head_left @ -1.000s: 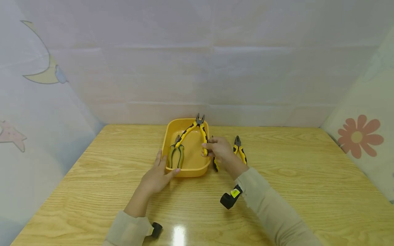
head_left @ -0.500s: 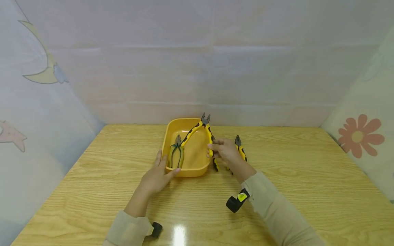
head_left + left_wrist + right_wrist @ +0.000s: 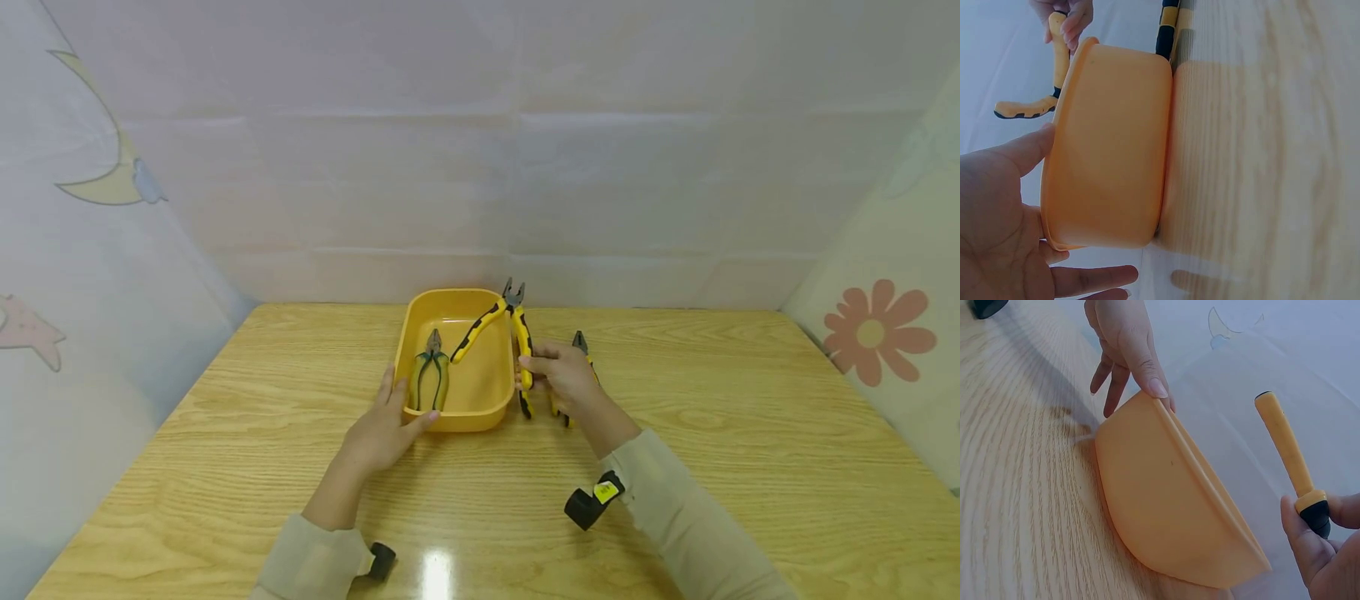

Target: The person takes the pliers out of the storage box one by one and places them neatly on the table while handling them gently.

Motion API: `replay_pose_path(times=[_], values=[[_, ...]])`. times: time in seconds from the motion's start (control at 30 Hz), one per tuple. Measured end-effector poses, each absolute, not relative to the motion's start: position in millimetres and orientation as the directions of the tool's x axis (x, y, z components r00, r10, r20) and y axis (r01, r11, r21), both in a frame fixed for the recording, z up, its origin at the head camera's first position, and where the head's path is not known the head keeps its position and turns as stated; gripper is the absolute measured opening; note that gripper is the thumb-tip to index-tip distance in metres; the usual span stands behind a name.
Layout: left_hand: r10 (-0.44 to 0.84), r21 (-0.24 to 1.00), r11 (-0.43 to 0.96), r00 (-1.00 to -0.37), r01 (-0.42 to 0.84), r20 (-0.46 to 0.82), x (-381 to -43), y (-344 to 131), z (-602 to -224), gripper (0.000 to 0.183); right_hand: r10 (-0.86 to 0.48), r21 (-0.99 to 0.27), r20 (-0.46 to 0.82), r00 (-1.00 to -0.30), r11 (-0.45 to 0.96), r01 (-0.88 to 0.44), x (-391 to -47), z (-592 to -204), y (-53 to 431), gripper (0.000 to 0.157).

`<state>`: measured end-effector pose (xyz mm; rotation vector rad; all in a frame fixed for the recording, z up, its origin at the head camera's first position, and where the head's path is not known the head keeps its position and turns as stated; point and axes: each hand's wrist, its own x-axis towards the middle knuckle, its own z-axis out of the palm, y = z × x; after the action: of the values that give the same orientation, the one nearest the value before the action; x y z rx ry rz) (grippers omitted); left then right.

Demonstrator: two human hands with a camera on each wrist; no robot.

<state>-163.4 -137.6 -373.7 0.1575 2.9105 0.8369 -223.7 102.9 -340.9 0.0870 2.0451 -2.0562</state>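
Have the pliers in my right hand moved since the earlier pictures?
Yes. In the head view, those pliers have shifted right relative to the yellow tray, the gripped handle now past its right rim.

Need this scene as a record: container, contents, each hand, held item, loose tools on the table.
container: yellow plastic tub on wood-grain table
contents: green-trimmed pliers, lying with jaws pointing away from the person
support: left hand at the tub's near-left corner, thumb on rim
grasp: right hand pinches one handle of yellow-and-black combination pliers
held item state: raised above tub's right rim, jaws open, handles spread
loose tools: tub-side pliers, mostly hidden; outer pliers, partly behind right hand
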Motion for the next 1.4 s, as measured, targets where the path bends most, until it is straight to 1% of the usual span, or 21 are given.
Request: replay_pose_path(times=[0.2,0.37,0.57,0.7,0.73,0.77,0.87,0.93,0.97,1.17,1.4], values=[[0.127,0.533,0.844,-0.989,0.068,-0.075,-163.8,-137.5,-374.1,0.082,-0.117,-0.979,-0.206,-0.972,0.026,0.204,-218.3,-340.4,109.2,0.038],[0.127,0.530,0.845,-0.989,0.067,-0.076,-163.8,-137.9,-374.4,0.085,-0.122,-0.979,-0.204,-0.971,0.009,0.205,-215.2,-339.4,115.4,0.039],[0.127,0.530,0.845,-0.989,0.070,-0.073,-163.5,-137.6,-374.2,0.081,-0.120,-0.979,-0.203,-0.972,0.051,0.198,-213.9,-342.0,122.8,0.039],[0.130,0.528,0.846,-0.989,0.073,-0.070,-163.3,-137.5,-374.2,0.083,-0.131,-0.981,-0.192,-0.973,0.005,0.193,-212.6,-343.8,127.3,0.041],[0.130,0.529,0.846,-0.989,0.074,-0.069,-163.2,-137.5,-374.3,0.084,-0.161,-0.985,-0.157,-0.974,-0.045,0.167,-218.0,-353.6,131.8,0.040],[0.131,0.529,0.845,-0.989,0.075,-0.068,-163.2,-137.6,-374.3,0.084,-0.165,-0.984,-0.154,-0.974,-0.063,0.166,-217.6,-353.9,133.2,0.041],[0.132,0.529,0.845,-0.989,0.077,-0.067,-163.0,-137.7,-374.4,0.084,-0.170,-0.982,-0.145,-0.975,-0.092,0.162,-216.1,-353.7,136.6,0.043],[0.131,0.530,0.844,-0.989,0.077,-0.065,-163.0,-137.8,-374.5,0.083,-0.171,-0.981,-0.153,-0.973,-0.091,0.170,-215.1,-353.0,138.4,0.044],[0.131,0.531,0.844,-0.989,0.077,-0.065,-163.0,-137.7,-374.4,0.082,-0.140,-0.979,-0.187,-0.972,-0.051,0.196,-208.7,-343.0,135.9,0.045],[0.130,0.533,0.842,-0.989,0.076,-0.064,-163.3,-137.5,-374.0,0.081,-0.104,-0.978,-0.207,-0.973,-0.011,0.209,-206.5,-343.6,142.3,0.042],[0.134,0.534,0.842,-0.989,0.082,-0.059,-163.1,-137.5,-374.0,0.081,-0.126,-0.976,-0.209,-0.970,-0.032,0.214,-205.0,-349.3,151.0,0.044]])
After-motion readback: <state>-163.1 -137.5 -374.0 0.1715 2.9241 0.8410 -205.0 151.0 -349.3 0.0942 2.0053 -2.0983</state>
